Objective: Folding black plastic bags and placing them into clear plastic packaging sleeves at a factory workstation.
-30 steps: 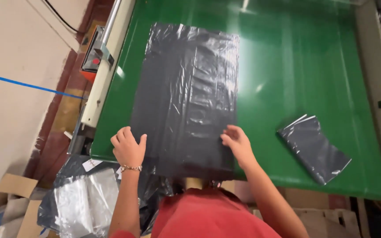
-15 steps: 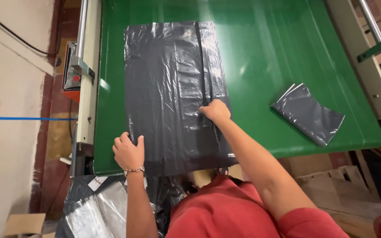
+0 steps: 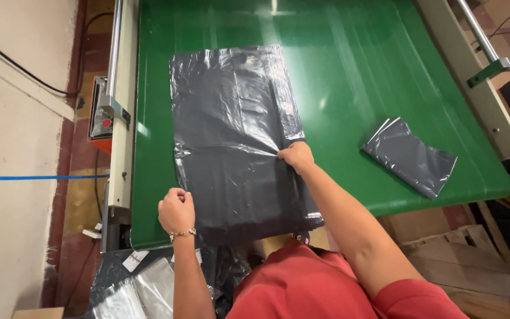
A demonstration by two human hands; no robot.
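A large black plastic bag (image 3: 231, 124) lies spread flat on the green table (image 3: 355, 71). My right hand (image 3: 295, 157) pinches its right edge about halfway up, and the film wrinkles toward the fingers. My left hand (image 3: 176, 210) is closed on the bag's near left corner at the table's front edge. The bag's near end hangs slightly over that edge.
A smaller folded black bag (image 3: 411, 156) lies on the table to the right. A cream metal rail (image 3: 122, 106) with an orange control box (image 3: 100, 121) runs along the left side. More plastic bags (image 3: 143, 289) are piled below the front edge. Wooden pallet boards (image 3: 455, 260) sit at lower right.
My right hand has moved from the bag's near right corner up to its right edge and gripped it. My left hand has closed on the near left corner. The view has shifted.
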